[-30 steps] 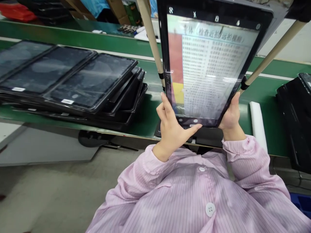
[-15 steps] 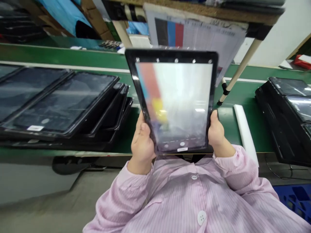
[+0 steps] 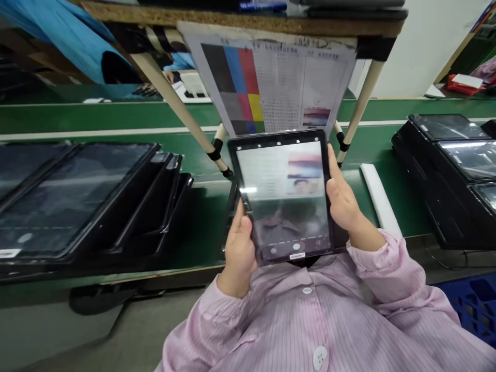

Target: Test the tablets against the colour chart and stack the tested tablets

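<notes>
A black-framed tablet is held upright at a tilt in front of my chest, its screen lit with a camera app. My left hand grips its left edge, thumb at the front and the other fingers hidden behind. On the opposite edge my right hand is closed in the same way. Beyond the tablet hangs a printed chart with colour blocks, text columns and small photos. Part of the chart shows on the tablet's screen.
Stacked black tablets lie on the green bench at left, with more stacked tablets at right. A white strip rests near the right stack. Pipe legs hold up a wooden shelf. A blue crate sits low at right.
Both hands have lowered the tablet, uncovering more of the chart. On the screen, the colour blocks have given way to text and a photo. My view has shifted too.
</notes>
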Demonstrator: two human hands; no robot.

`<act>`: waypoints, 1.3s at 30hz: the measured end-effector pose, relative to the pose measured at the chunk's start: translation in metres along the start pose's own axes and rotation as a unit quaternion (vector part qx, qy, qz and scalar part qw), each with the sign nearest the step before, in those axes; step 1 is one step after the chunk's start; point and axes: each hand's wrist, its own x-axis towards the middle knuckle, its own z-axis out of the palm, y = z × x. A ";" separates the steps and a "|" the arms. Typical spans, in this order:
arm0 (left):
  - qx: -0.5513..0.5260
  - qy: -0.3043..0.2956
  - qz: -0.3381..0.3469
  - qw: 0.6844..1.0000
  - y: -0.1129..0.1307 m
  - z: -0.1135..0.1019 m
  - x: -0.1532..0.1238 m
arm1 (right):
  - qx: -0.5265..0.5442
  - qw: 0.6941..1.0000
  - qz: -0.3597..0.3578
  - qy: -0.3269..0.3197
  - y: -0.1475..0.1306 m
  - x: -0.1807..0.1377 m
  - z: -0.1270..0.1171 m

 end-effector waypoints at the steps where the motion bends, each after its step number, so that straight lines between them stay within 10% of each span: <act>1: 0.010 -0.002 -0.020 1.000 -0.008 0.003 0.001 | 0.033 0.999 0.029 0.013 0.013 -0.001 -0.002; 7: 0.174 -0.085 -0.072 0.978 -0.069 0.030 0.009 | 0.108 0.965 0.220 0.097 0.109 -0.003 -0.027; 11: 0.211 -0.149 -0.057 0.964 -0.081 0.030 0.009 | -0.058 0.970 0.221 0.088 0.140 -0.011 -0.046; 15: 0.312 -0.205 0.126 0.919 -0.055 0.002 0.002 | -0.304 0.946 0.112 -0.013 0.125 -0.028 -0.049; 20: 0.544 -0.079 0.234 0.802 -0.018 -0.044 0.010 | -0.451 0.874 0.021 -0.180 0.094 -0.045 -0.031; 25: 0.669 -0.005 0.207 0.714 -0.009 -0.065 0.033 | -0.433 0.895 -0.003 -0.110 0.085 -0.049 -0.029; 30: 0.721 -0.078 0.126 0.677 -0.012 -0.064 0.038 | -0.436 0.898 0.026 -0.048 0.080 -0.060 -0.042; 39: 0.670 -0.059 0.224 0.705 -0.006 -0.066 0.024 | -0.488 0.873 0.023 0.001 0.082 -0.082 -0.048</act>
